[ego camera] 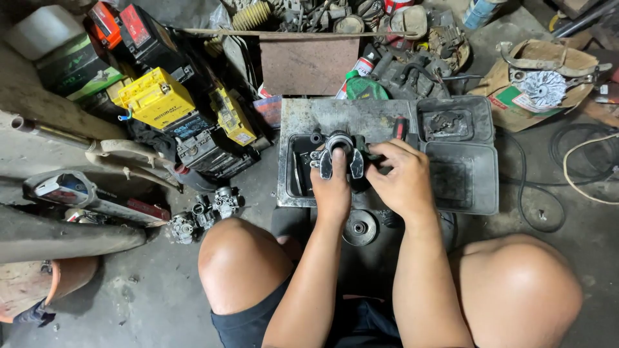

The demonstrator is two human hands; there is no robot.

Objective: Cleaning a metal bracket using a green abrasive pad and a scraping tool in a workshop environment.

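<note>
My left hand [331, 188] and my right hand [401, 178] both grip a dark metal brake caliper [340, 154] with a round bore and two pad-like plates. I hold it over a dirty grey metal tray [335, 116] on the floor. My thumbs press on its near side. A red-handled tool [400, 127] lies just beyond my right fingers. A round metal pulley disc [360, 227] sits on the floor below the tray, between my forearms.
Yellow and black batteries [157, 98] are piled at the left. Carburetors [205, 214] lie near my left knee. A black plastic tray [461, 158] adjoins the metal one. Engine parts [545, 77] on cardboard sit at top right, and cables [583, 171] at the right.
</note>
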